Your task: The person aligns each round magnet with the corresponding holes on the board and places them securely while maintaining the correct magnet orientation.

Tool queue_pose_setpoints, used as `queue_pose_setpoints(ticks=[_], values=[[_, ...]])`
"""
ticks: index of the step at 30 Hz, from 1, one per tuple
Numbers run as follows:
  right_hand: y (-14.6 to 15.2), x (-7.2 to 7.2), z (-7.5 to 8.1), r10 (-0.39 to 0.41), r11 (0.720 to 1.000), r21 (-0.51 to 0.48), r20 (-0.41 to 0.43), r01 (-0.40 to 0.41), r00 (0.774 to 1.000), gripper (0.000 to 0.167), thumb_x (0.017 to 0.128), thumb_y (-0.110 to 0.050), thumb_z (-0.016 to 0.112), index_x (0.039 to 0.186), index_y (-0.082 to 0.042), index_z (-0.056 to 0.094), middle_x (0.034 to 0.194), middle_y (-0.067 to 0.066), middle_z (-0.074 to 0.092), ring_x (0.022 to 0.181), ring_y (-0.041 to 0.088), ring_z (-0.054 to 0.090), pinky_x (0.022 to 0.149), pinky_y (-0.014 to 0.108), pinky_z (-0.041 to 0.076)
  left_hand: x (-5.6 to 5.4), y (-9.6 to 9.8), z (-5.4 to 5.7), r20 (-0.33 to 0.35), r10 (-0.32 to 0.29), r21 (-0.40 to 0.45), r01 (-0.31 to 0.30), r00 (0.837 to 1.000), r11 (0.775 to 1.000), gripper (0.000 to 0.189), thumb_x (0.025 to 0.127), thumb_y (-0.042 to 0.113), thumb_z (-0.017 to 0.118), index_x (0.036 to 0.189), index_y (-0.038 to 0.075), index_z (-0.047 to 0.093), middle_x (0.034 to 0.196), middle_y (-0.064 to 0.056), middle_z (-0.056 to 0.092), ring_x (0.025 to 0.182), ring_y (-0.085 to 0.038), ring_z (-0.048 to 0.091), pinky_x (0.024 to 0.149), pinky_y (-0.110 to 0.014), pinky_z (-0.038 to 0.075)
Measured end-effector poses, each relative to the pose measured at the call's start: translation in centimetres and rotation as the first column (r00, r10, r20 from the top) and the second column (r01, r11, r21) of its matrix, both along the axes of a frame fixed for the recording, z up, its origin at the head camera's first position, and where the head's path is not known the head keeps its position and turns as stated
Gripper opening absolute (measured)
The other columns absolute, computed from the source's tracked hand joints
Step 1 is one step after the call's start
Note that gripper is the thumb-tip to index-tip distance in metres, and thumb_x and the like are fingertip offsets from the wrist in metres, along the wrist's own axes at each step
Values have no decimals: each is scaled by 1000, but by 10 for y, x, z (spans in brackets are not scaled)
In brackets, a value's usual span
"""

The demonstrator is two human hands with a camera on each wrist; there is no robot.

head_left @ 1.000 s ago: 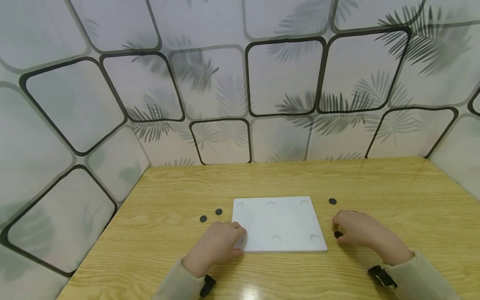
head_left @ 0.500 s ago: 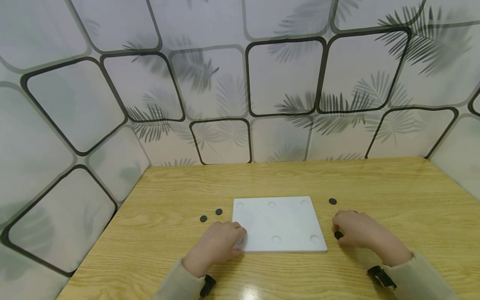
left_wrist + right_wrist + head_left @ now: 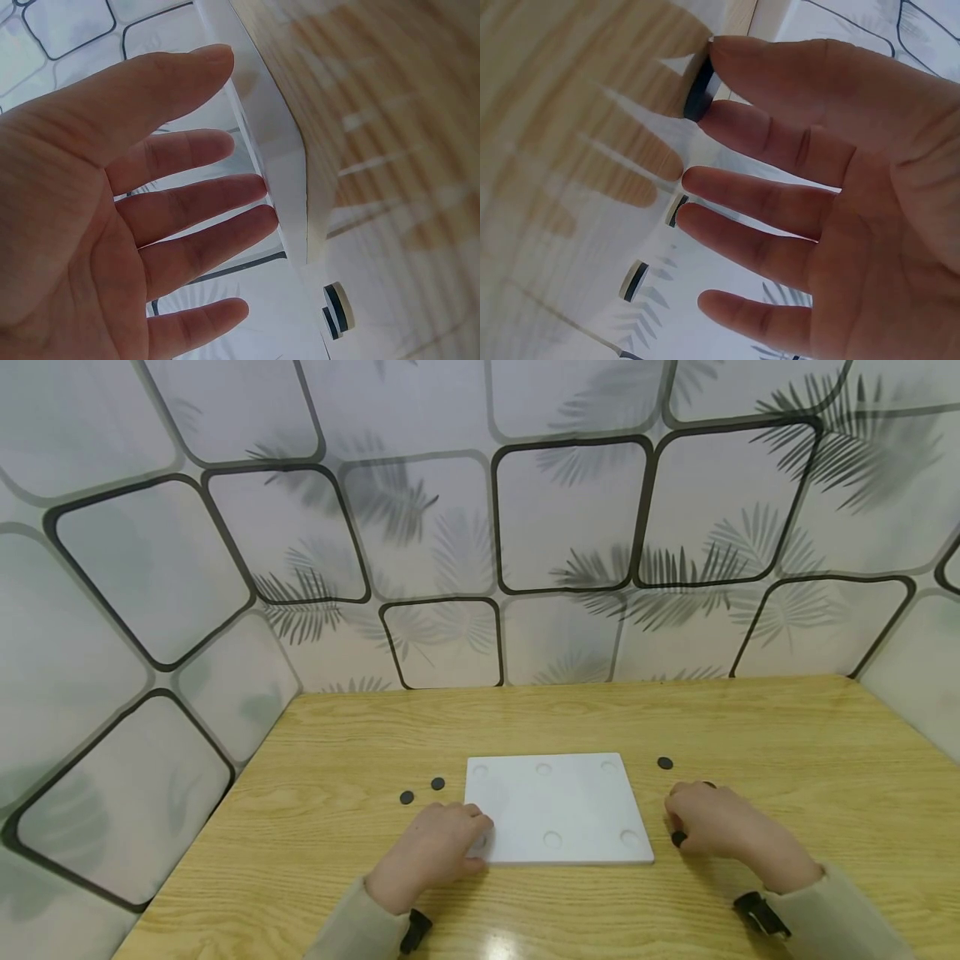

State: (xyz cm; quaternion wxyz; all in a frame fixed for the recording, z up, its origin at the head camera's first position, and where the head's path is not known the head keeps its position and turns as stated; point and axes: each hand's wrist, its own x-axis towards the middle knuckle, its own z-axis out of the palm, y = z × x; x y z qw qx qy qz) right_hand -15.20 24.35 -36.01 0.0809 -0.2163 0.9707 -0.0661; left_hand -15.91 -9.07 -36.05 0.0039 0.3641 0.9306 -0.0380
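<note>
A white rectangular board with shallow round recesses lies on the wooden table. My left hand rests at its front left corner, fingers fairly straight, fingertips against the board and thumb beside its front edge. It covers part of one recess. To the right of the board, my right hand pinches a small black disc between thumb and index finger. In the right wrist view that disc sits at both fingertips, close over the table, while the other fingers extend apart.
Two black discs, one left of another, lie left of the board. A further disc lies beyond my right hand, and one more is partly hidden behind it. A patterned wall backs the table.
My right thumb and index finger have drawn the black disc slightly toward me, and more of the disc behind the hand shows. My left hand and the board stay put.
</note>
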Motion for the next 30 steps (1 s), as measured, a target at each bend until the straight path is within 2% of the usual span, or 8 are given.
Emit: queue_pose_setpoints(ticks=[6,13,19,25,30], values=[[-1,1,-1,13,1000,-19,6,-13,1000,26,64,-4,74,66,-15,51,70,-5,41,61,13,37,51,28,34,-1,1,0,8,4,-1,-4,1000,1000,31,71,38,72,92,18,64,80,9,55,66,-5,49,57,-25,39],[-2,1,-4,34,999,25,-25,-33,999,30,60,-7,76,60,-16,48,71,-4,41,61,13,38,50,29,34,-1,0,0,10,-1,-4,1,1000,1000,30,71,38,71,93,18,64,80,8,55,67,-5,49,57,-25,39],[-4,2,-4,38,998,49,-12,-37,999,32,57,-9,76,54,-18,46,76,-2,43,65,17,40,51,32,34,-1,0,0,14,2,-5,-2,1000,1000,30,71,38,71,92,18,63,79,9,55,66,-5,49,57,-25,39],[-4,2,-4,32,997,65,-9,-31,999,29,53,-11,73,52,-17,45,87,4,50,72,22,43,56,39,35,-1,0,-1,16,8,-7,-8,1000,1000,30,71,39,72,92,19,64,78,10,54,65,-4,48,56,-25,39],[-5,3,-2,41,997,68,-17,-40,999,26,52,-10,70,49,-17,45,101,13,53,90,36,49,69,53,38,-1,1,0,20,14,-11,-14,1000,1000,31,71,39,71,93,18,64,79,9,55,66,-4,49,58,-25,40]])
